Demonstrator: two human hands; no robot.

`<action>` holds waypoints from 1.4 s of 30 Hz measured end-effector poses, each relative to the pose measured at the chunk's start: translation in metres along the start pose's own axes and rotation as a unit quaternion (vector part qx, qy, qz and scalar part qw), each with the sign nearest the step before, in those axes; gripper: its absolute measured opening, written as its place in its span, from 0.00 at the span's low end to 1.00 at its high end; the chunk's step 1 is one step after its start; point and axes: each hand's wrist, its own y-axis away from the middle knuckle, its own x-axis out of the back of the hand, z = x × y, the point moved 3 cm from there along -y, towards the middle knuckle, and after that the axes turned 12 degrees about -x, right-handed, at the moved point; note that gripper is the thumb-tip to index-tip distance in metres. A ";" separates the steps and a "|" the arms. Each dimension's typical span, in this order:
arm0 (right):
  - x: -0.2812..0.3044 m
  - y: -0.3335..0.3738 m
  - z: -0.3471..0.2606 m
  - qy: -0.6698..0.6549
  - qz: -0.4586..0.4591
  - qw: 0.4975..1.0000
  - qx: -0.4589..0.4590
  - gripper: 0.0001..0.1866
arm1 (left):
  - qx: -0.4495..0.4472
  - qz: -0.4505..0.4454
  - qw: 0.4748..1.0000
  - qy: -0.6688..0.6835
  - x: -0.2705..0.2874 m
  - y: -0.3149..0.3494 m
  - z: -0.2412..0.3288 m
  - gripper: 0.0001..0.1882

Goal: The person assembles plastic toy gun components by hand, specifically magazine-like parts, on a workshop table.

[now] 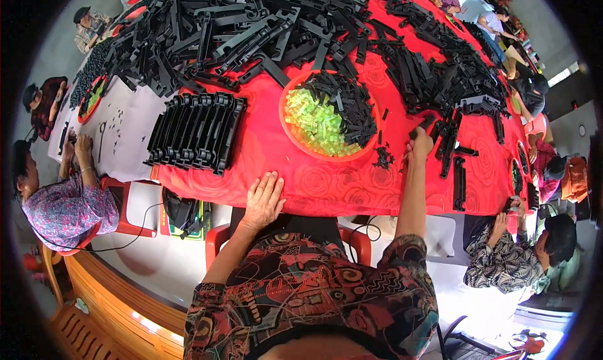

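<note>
My left hand (265, 200) lies flat on the near edge of the red tablecloth (314, 187), fingers stretched out and nothing in them. Reaching forward to the right, my right hand (419, 145) has its fingers closed on a dark plastic part (423, 125), partly hidden by the hand. Between the hands and a little beyond them stands a round orange bowl (284, 129), holding yellow-green translucent pieces (314, 123) and small black pieces (357, 106). Tiny black bits (383, 157) are scattered between the bowl and my right hand.
A neat row of long black plastic parts (196, 133) sits left of the bowl. Large heaps of similar parts (245, 30) cover the far side, with another heap (433, 71) at the right. Co-workers sit left (69, 200) and right (512, 253) around the table.
</note>
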 end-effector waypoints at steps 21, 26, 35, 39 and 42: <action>-0.023 0.426 -0.053 -0.297 -0.675 0.668 -0.101 0.11 | 0.375 0.270 0.506 0.728 0.063 -0.004 0.016 0.12; -0.018 0.413 -0.046 -0.183 -0.665 0.722 -0.056 0.11 | 0.377 0.242 0.681 0.580 0.063 0.005 -0.001 0.12; 0.002 0.325 -0.136 -0.041 -0.366 0.857 0.361 0.08 | 0.396 0.150 0.868 0.260 0.079 0.014 -0.009 0.18; -0.043 0.309 -0.155 0.142 -0.264 0.815 0.496 0.10 | 0.403 0.119 0.887 0.191 0.064 0.020 -0.008 0.18; -0.065 0.307 -0.146 0.227 -0.271 0.789 0.502 0.09 | 0.420 0.111 0.876 0.208 0.064 0.025 -0.005 0.18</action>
